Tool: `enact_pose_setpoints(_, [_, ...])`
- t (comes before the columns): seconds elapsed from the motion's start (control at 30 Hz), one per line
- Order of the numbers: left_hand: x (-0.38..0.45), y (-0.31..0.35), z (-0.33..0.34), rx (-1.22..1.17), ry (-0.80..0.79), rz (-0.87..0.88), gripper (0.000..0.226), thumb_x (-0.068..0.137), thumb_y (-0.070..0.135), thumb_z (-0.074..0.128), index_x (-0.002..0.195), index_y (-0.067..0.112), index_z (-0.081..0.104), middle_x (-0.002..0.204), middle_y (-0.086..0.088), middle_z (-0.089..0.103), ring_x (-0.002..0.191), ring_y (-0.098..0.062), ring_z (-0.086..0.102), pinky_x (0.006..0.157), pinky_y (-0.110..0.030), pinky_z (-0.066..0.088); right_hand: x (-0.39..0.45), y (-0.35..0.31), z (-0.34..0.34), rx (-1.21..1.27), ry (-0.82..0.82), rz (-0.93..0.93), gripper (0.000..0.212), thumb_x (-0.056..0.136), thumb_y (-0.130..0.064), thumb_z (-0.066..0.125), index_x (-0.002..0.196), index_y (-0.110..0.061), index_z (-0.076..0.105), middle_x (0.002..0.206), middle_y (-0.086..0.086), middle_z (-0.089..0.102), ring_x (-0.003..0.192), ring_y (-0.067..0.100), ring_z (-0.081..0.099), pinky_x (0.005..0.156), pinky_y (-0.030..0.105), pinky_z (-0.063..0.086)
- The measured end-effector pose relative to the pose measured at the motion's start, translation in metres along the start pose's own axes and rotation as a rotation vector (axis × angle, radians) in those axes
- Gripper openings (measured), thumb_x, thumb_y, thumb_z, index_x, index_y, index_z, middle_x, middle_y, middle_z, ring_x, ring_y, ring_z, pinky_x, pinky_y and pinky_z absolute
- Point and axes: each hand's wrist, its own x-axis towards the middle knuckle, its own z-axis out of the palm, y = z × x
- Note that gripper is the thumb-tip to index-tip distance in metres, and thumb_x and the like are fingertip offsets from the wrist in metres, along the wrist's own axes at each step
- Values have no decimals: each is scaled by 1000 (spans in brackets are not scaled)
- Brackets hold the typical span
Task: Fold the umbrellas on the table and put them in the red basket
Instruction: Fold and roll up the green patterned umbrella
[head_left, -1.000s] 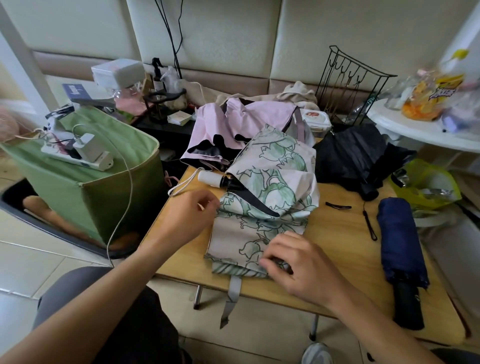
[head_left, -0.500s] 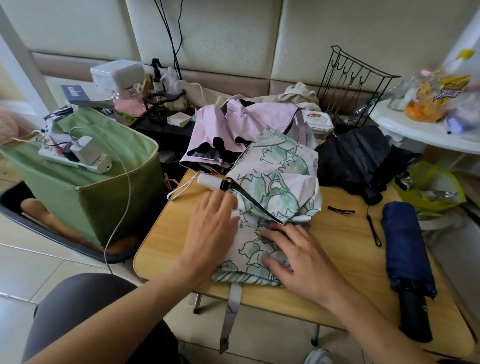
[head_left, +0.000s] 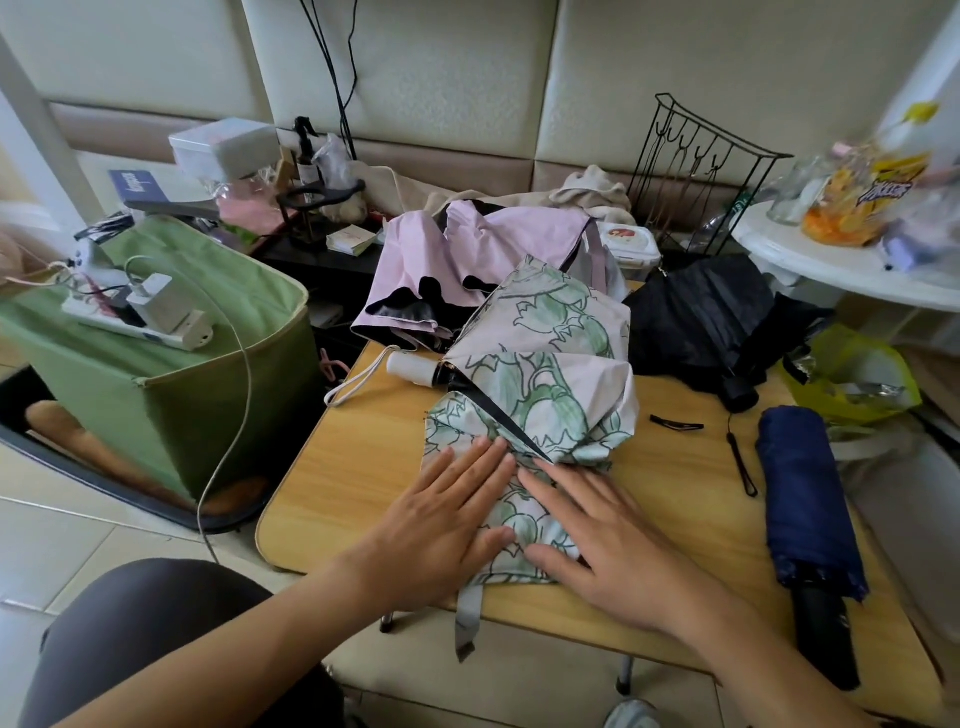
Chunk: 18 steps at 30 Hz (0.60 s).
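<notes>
left hand (head_left: 441, 525) flat, fingers straight, pressing floral umbrella (head_left: 540, 410) at table (head_left: 358, 467) near edge | right hand (head_left: 608, 530) flat, splayed beside it | risk: loose folds may spring open once released; strap (head_left: 466, 616) dangles off edge, may snag | red basket unseen

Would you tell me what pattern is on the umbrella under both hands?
Green leafy shapes with dark outlines on pale fabric umbrella, seen in the head view.

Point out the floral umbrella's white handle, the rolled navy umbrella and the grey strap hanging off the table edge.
white handle (head_left: 414, 368): head view, middle of the barrel.
navy umbrella (head_left: 802, 499): head view, middle of the rolled canopy.
grey strap (head_left: 467, 618): head view, midway down the hanging length.
</notes>
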Motion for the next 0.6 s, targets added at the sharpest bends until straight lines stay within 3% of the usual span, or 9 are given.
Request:
enact_pose_setpoints(0.1, [-1,1,1,6,60,-4,69,110,56,25,164,14,16,173,-8,8,160,-20,-2,128,-41,4,0,-4,-11,133,210,-31,52,103,-57,43,152,-39,46,158,-19,38,144,0,35,120,28,35])
enact_pose_setpoints(0.17, [0,3,-1,28,131,-21,67,109,56,31,160,13,33,161,-11,33,154,-26,24,126,-45,16,0,-7,-20,185,477,-101,32,105,-36,50,129,-24,68,129,-15,62,114,-1,60,94,26,55])
enact_pose_setpoints(0.23, [1,8,-6,69,183,-14,59,105,55,39,149,16,48,139,-5,49,134,-24,46,117,-45,29,2,-8,-33,134,714,-124,18,102,-15,59,114,-12,72,113,-7,65,92,0,61,79,18,56])
enact_pose_setpoints(0.3, [3,11,-11,78,197,22,44,100,50,49,133,23,55,124,1,50,117,-20,50,106,-42,37,7,-5,-47,57,863,-72,17,96,-4,65,110,-8,72,113,0,62,91,7,60,79,11,50])
enact_pose_setpoints(0.37, [9,13,-17,21,230,18,30,94,43,56,120,28,57,115,6,47,108,-15,46,99,-37,37,16,3,-57,10,820,18,31,89,-1,69,118,-13,70,125,4,56,110,17,57,92,18,49])
enact_pose_setpoints(0.4, [13,14,-21,-39,260,-6,24,93,40,57,115,30,59,112,9,46,106,-12,43,96,-33,36,21,7,-59,-27,707,63,41,87,-4,71,125,-20,68,136,5,50,124,22,49,104,30,48])
enact_pose_setpoints(0.43, [17,14,-26,-118,297,-41,20,93,37,56,111,30,59,109,11,46,105,-10,42,94,-29,35,26,12,-59,-62,571,111,49,86,-8,71,130,-27,65,148,5,41,138,25,37,115,41,39])
enact_pose_setpoints(0.5, [26,12,-35,-275,383,-112,13,96,29,54,106,25,61,104,13,48,102,-10,45,90,-26,40,32,17,-55,-68,406,166,51,87,-16,73,133,-35,63,163,4,25,150,23,16,123,47,21])
enact_pose_setpoints(0.6, [39,10,-44,-379,477,-174,12,97,23,54,104,21,63,99,13,53,98,-10,51,84,-28,46,37,23,-47,-19,555,109,30,83,-13,79,109,-26,74,156,8,42,146,28,31,119,51,29])
